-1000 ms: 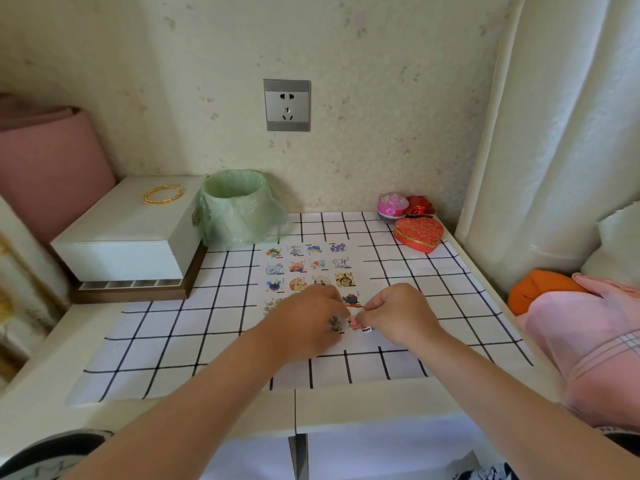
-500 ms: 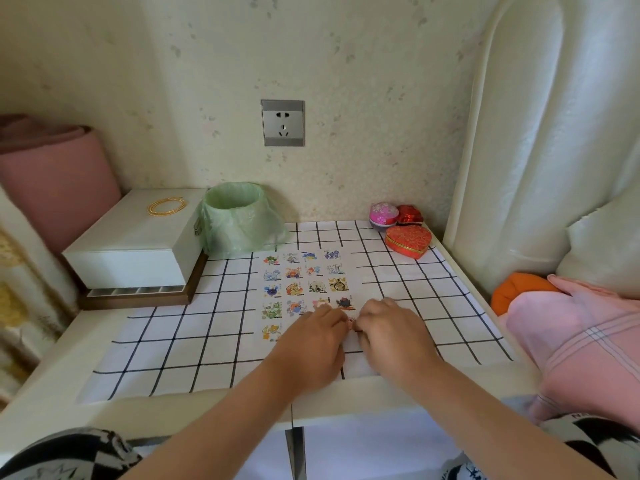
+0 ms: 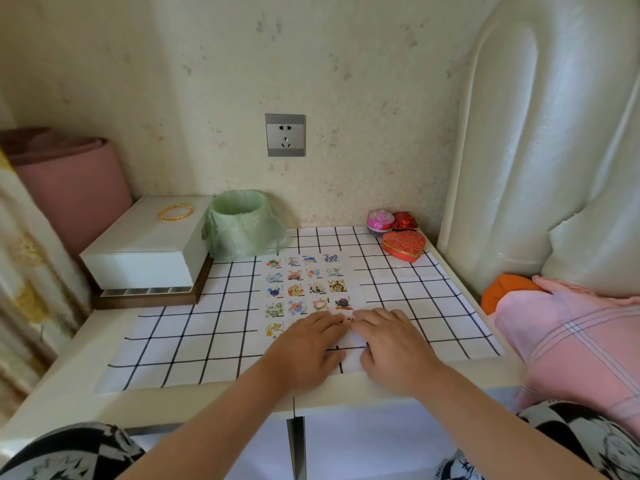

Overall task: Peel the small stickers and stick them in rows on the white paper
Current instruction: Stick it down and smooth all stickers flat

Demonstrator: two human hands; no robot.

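A white paper (image 3: 356,289) lies on the black-gridded cloth (image 3: 194,337) and carries several small cartoon stickers (image 3: 304,282) in neat rows. My left hand (image 3: 304,348) and my right hand (image 3: 391,344) rest on the paper's near part, palms down, fingers stretched forward. Their fingertips meet over one small sticker (image 3: 349,319) at the end of the lowest row and press on it. The hands hide the paper's near edge and part of that row.
A white box (image 3: 145,251) with a gold bangle (image 3: 175,212) stands at the back left, a green-lined bin (image 3: 242,223) beside it. Heart-shaped red tin (image 3: 403,245) and two small tins sit back right. Pink bedding (image 3: 571,341) lies at right.
Both hands have gone from curled, pinching a sticker between them, to flat on the paper with fingers stretched out. The camera has tilted up and back a little.
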